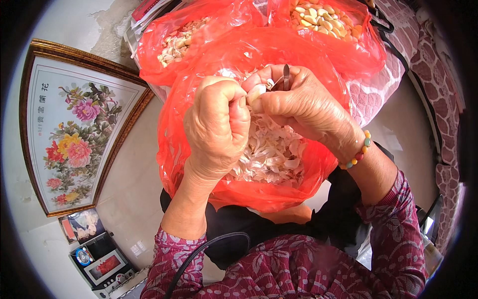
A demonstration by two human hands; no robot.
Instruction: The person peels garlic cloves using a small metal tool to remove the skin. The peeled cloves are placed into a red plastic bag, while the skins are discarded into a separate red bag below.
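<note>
My right hand (304, 102) pinches a pale garlic clove (257, 92) between thumb and fingers. A small dark knife blade (286, 76) sticks up from the same hand, its handle hidden in the palm. Close beside the clove, my left hand (218, 125) is curled with thumb against forefinger; whether a bit of skin is pinched there cannot be seen. Below both hands, a red plastic bag (261, 196) lies open with a heap of papery garlic skins (270, 157) in it.
Behind stand a red bag (149, 50) of unpeeled-looking cloves (177, 46) and another red bag (373, 56) of peeled cloves (325, 20). A patterned quilted cover (373, 97) lies under them. At left are a framed flower picture (80, 145) and a black device (102, 258). A black cable (201, 248) crosses my left sleeve.
</note>
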